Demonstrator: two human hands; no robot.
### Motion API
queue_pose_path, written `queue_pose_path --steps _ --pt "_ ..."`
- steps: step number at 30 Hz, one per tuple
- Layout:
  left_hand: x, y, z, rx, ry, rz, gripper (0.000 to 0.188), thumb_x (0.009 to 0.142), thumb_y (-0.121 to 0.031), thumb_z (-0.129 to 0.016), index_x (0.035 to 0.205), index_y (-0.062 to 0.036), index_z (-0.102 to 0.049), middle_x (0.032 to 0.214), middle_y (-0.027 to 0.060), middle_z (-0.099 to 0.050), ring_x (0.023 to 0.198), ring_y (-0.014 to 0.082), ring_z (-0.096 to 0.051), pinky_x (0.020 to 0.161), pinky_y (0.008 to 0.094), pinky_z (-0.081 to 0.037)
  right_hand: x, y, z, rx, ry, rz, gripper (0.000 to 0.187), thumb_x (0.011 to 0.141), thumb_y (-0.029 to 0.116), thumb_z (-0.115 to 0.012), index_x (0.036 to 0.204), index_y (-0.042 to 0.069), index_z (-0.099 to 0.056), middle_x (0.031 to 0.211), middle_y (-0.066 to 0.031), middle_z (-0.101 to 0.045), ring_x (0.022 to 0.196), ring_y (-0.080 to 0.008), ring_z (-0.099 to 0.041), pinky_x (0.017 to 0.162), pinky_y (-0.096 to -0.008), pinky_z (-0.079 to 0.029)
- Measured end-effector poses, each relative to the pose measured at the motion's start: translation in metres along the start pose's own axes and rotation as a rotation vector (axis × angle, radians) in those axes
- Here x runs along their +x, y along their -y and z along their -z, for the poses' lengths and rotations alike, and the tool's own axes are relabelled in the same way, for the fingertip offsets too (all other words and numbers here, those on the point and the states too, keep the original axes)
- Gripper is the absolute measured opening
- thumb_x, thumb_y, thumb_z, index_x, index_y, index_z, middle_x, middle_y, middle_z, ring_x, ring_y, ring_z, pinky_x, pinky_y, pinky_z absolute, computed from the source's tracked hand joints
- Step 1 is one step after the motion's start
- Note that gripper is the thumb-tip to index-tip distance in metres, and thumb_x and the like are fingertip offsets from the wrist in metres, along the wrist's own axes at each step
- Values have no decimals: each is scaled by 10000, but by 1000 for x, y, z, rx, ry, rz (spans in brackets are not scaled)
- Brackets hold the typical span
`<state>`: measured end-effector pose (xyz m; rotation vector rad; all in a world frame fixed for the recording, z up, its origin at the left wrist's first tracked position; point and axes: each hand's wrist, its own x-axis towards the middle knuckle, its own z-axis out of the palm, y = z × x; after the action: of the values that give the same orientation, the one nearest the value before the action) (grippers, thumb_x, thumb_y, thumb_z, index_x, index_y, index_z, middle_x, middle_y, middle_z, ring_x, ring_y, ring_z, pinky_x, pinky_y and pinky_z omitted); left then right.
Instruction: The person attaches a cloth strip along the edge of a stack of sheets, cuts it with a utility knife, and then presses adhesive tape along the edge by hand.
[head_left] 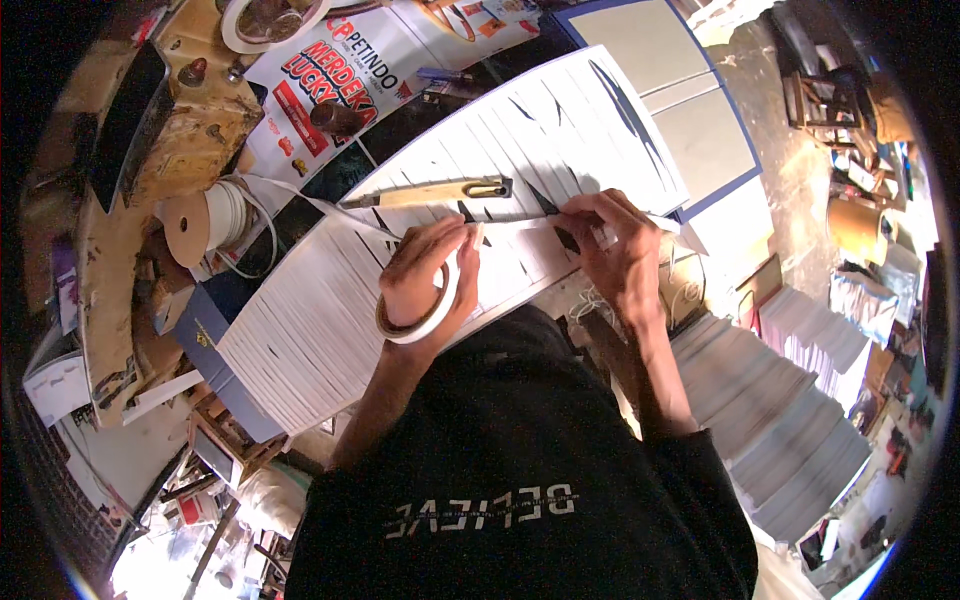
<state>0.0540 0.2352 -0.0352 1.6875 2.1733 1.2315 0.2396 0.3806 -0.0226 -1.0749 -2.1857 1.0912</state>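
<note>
Stacks of white bound sheets fan out before me, a far stack (530, 120) and a near-left stack (300, 325). A roll of white tape (420, 328) hangs round my left hand (430, 270), whose fingers are closed at the sheets' edge. Close by on the right, the thumb and fingers of my right hand (615, 240) pinch a narrow white strip, seemingly tape, along that edge; its end is hidden by the fingers. Just beyond my left hand, a yellow box cutter (430, 193) lies on the far stack.
Blue-edged grey book covers (700, 125) lie under the far stack; a blue cover (225, 375) shows at left. A spool of white cord (190, 225) stands beside a worn wooden bench (205, 125). Tall paper piles (770, 420) stand to my right. A printed plastic sheet (400, 45) lies behind.
</note>
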Motion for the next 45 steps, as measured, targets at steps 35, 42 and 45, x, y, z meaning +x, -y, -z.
queue_pose_path --steps 35,42,45 --pt "-1 11 9 -69 -70 116 159 798 -29 -845 892 -18 -717 953 110 -756 832 222 -751 724 299 -586 6 28 -34 42 36 30 176 824 -33 -769 991 23 -764 879 -122 -732 765 -200 -721 699 -321 -569" --pt "-12 8 25 -14 -89 125 172 812 -43 -839 951 -18 -742 1020 133 -762 894 223 -759 666 289 -593 8 30 -32 23 21 52 157 800 0 -809 952 14 -774 843 -121 -732 731 -184 -714 669 -310 -561" --pt "-17 13 34 -97 -66 252 190 831 -84 -847 985 -20 -755 1054 144 -774 873 183 -767 597 245 -570 7 23 -31 7 16 44 156 798 -3 -803 951 12 -775 846 -119 -733 728 -181 -709 664 -305 -555"
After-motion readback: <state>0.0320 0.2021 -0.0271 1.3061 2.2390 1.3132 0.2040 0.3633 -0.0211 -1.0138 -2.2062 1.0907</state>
